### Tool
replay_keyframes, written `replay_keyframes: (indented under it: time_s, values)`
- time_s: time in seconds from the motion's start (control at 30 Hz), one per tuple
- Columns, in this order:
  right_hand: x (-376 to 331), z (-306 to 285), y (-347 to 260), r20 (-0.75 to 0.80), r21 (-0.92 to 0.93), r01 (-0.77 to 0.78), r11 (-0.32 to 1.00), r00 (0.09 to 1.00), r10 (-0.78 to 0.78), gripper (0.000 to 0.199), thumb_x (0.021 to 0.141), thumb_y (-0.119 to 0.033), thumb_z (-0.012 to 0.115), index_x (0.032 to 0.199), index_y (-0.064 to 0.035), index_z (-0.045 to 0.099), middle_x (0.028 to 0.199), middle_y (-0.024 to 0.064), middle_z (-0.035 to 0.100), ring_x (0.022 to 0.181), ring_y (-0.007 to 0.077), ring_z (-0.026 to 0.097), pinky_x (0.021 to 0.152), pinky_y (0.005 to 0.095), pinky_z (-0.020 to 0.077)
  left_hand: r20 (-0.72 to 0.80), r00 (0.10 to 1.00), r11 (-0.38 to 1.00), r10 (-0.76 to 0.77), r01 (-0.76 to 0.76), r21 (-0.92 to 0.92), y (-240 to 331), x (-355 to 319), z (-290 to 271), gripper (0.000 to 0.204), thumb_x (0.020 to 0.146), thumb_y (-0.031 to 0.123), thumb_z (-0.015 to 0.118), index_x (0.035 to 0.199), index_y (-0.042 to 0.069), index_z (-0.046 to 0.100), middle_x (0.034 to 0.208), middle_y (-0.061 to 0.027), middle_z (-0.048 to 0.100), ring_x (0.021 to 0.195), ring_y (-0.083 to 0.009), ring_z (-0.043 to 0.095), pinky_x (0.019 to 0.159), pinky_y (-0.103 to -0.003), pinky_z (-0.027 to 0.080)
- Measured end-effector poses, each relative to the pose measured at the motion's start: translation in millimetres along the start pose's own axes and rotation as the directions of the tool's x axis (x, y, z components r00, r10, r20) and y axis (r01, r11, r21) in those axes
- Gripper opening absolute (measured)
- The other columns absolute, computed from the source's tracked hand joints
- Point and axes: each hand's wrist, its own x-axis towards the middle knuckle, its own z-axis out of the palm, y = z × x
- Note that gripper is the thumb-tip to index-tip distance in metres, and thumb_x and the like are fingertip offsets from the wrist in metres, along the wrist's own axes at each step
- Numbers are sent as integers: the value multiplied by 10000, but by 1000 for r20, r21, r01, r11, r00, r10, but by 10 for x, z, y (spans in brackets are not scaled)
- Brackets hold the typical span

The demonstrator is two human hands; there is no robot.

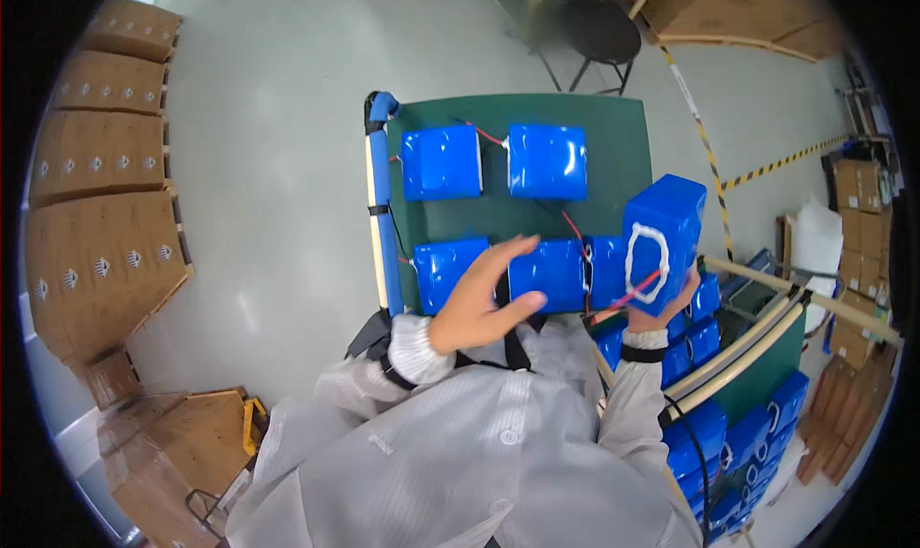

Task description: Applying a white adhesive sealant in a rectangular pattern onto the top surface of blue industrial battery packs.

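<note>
My right hand (661,310) grips a blue shrink-wrapped battery pack (665,232) from below, holding it upright above the right edge of a green-topped cart (613,136); a white cord loop and a red wire hang on its front. My left hand (484,299) hovers with fingers spread over the near row of blue packs, touching one (548,272). Another near pack (443,268) lies to its left. Two more packs (441,162) (547,161) lie in the far row.
Several blue packs (733,438) fill a lower cart at my right. Stacked cardboard boxes (101,203) line the left side. A black round stool (602,33) stands beyond the cart, and yellow-black tape (709,155) marks the grey floor.
</note>
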Motion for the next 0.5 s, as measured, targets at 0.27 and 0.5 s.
replay_keyframes:
  time_s: [0.27,0.5]
  values:
    - [1429,6,350,-108,129,-80,988,990,95,481,952,-385,646,1309,-68,590,1276,94,665,1116,256,666,954,426,560,-288,817,866,-500,484,-130,-413,-972,-408,409,1109,301,445,1377,4,533,1290,-137,648,1232,-217,584,1092,-353,406]
    - [1913,-6,829,-281,-83,3,997,959,-27,560,881,-272,745,1361,-164,476,1278,91,619,1107,278,647,847,462,577,-353,760,832,-546,541,-125,-387,-1081,-176,389,1107,311,452,1272,-4,611,1187,-105,680,1149,-186,598,1024,-330,439]
